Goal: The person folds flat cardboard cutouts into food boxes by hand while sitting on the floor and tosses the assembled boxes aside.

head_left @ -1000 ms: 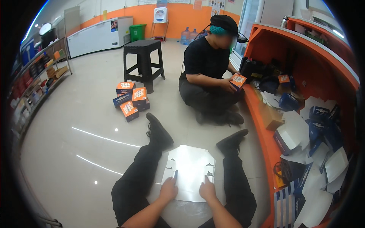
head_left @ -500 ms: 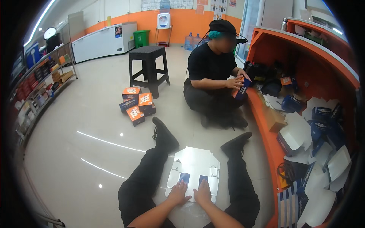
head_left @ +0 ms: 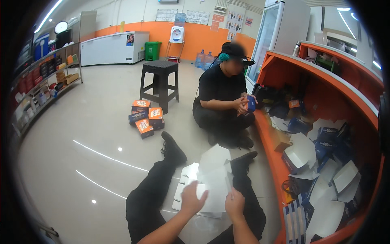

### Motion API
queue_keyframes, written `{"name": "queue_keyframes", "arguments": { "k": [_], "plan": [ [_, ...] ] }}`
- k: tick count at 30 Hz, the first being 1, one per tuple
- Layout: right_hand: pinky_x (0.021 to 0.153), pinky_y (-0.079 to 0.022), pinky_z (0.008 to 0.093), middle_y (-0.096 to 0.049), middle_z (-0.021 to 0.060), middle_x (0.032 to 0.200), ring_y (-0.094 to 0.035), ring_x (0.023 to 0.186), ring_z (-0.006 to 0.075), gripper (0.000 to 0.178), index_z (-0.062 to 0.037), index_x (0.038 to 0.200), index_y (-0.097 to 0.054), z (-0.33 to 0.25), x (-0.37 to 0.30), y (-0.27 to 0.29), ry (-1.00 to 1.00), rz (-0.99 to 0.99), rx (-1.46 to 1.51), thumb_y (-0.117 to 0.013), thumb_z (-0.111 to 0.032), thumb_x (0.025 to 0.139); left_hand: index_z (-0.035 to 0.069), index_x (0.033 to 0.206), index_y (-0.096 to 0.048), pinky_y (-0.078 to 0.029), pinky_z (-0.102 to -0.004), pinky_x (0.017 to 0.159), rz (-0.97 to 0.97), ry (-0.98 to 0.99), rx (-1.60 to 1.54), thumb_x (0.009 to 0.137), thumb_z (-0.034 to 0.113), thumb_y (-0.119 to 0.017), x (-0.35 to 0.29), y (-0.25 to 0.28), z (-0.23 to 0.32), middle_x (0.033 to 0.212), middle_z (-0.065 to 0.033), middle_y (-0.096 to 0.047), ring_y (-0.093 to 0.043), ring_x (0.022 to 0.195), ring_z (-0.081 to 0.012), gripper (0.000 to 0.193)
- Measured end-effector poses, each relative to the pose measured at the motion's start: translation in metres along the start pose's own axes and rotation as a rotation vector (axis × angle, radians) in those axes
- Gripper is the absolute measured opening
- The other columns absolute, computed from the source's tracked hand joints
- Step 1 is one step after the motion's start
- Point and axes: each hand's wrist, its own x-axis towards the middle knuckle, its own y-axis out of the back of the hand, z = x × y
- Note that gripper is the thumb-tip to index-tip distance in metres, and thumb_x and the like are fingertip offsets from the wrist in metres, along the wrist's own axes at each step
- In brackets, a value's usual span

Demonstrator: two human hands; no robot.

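Note:
A white flat box blank (head_left: 215,183) is raised at a tilt between my legs. My right hand (head_left: 235,202) is closed on its right edge, fingers pinched. At its left side my left hand (head_left: 192,198) is open, thumb and fingers apart, close to the sheet; whether it touches the sheet I cannot tell. More flat white cardboard (head_left: 177,198) lies on the floor beneath, mostly covered by the raised blank.
Folded orange and blue boxes (head_left: 144,127) are piled before a dark plastic stool (head_left: 161,70). A seated co-worker (head_left: 219,89) holds a blue box (head_left: 251,104). Right, an orange shelf unit (head_left: 265,162) contains several white-and-blue cartons (head_left: 298,152). A metal rack (head_left: 44,87) stands left.
The blank has come up off the floor, tilted, in my right hand. My left hand has lifted and spread its fingers. The co-worker's box has turned and lowered slightly. The view has shifted.

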Motion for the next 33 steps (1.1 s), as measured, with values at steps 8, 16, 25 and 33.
{"name": "queue_keyframes", "arguments": {
  "k": [8, 16, 25, 33],
  "plan": [
    [0.101, -0.035, 0.0523, -0.071, 0.0068, 0.115, -0.063, 0.113, 0.0238, 0.042, -0.0119, 0.126, -0.068, -0.072, -0.047, 0.057, 0.328, -0.278, -0.390, -0.072, -0.016, 0.085, -0.007, 0.123, -0.058, -0.058, -0.0375, 0.082, -0.314, 0.463, -0.712, 0.096, 0.038, -0.068, -0.012, -0.013, 0.030, 0.116, -0.0219, -0.067, -0.072, 0.095, -0.0284, 0.053],
    [0.088, -0.057, 0.0344, -0.070, 0.0127, 0.120, -0.069, 0.104, 0.0320, 0.040, -0.0038, 0.117, -0.072, -0.043, -0.072, 0.090, 0.381, -0.141, -0.078, -0.080, -0.003, 0.078, -0.002, 0.123, -0.057, -0.061, -0.0370, 0.086, -0.421, 0.680, -1.390, 0.101, 0.019, -0.063, -0.002, 0.028, 0.032, 0.112, -0.0110, -0.066, -0.069, 0.099, -0.0207, 0.031],
    [0.095, -0.051, 0.0394, -0.064, 0.0124, 0.125, -0.062, 0.109, 0.0311, 0.035, -0.0138, 0.113, -0.076, -0.053, -0.075, 0.095, 0.578, -0.098, -0.117, -0.081, -0.008, 0.079, 0.005, 0.132, -0.051, -0.056, -0.0377, 0.096, -0.606, 0.616, -1.584, 0.100, 0.014, -0.064, -0.018, 0.040, 0.053, 0.119, -0.0075, -0.065, -0.065, 0.109, -0.0187, 0.035],
    [0.093, -0.050, 0.0399, -0.065, 0.0120, 0.118, -0.061, 0.104, 0.0311, 0.024, -0.0107, 0.106, -0.077, -0.064, -0.065, 0.103, 0.590, -0.103, -0.080, -0.076, -0.010, 0.082, 0.003, 0.138, -0.045, -0.052, -0.0382, 0.102, -0.631, 0.401, -1.628, 0.097, 0.004, -0.066, -0.021, 0.044, 0.059, 0.129, -0.0103, -0.057, -0.060, 0.118, -0.0201, 0.046]
  ]
}}
